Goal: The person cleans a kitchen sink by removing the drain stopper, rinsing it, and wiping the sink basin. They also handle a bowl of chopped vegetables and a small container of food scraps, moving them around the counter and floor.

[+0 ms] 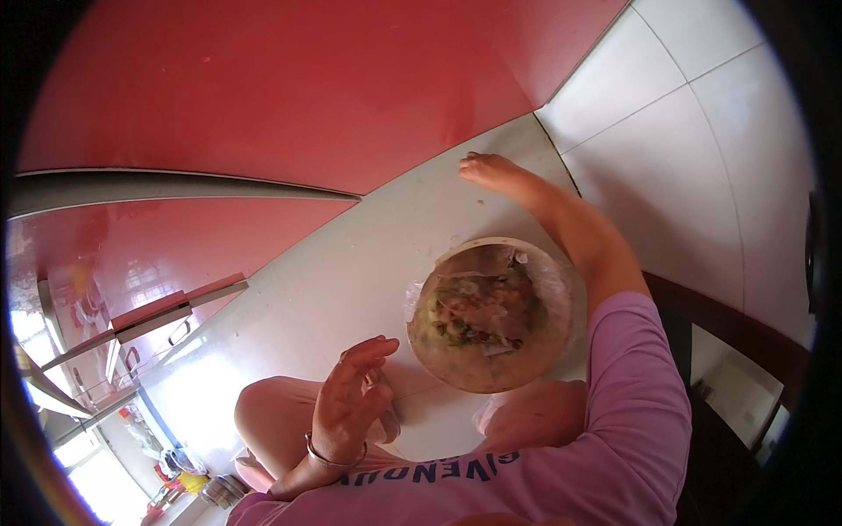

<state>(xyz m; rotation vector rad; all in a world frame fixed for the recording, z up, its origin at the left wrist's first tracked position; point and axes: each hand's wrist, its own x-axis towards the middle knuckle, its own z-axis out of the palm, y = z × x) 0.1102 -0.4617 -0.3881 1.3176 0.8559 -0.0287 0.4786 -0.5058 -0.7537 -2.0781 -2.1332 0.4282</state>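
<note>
My right hand (pixel 490 171) reaches out low over the pale floor (pixel 388 230), close to the corner where a red glossy panel meets white tiles. Its fingers are curled, and whatever may lie under them is hidden. Just below that hand, a small brownish crumb (pixel 480 202) lies on the floor. Between my arms stands a round waste bin (pixel 480 378) lined with a clear plastic bag (pixel 562 283). Inside it are food scraps (pixel 487 302), with green bits and crumpled film among them. My left hand (pixel 355 388), a bangle on its wrist, hovers empty above my knee, fingers bent and thumb apart.
Red cabinet panels (pixel 296 92) run along the far side and left. White wall tiles (pixel 644 131) rise at the right. Behind my right elbow is a dark wooden frame (pixel 723 322). Bags and bottles (pixel 191 480) sit at the lower left.
</note>
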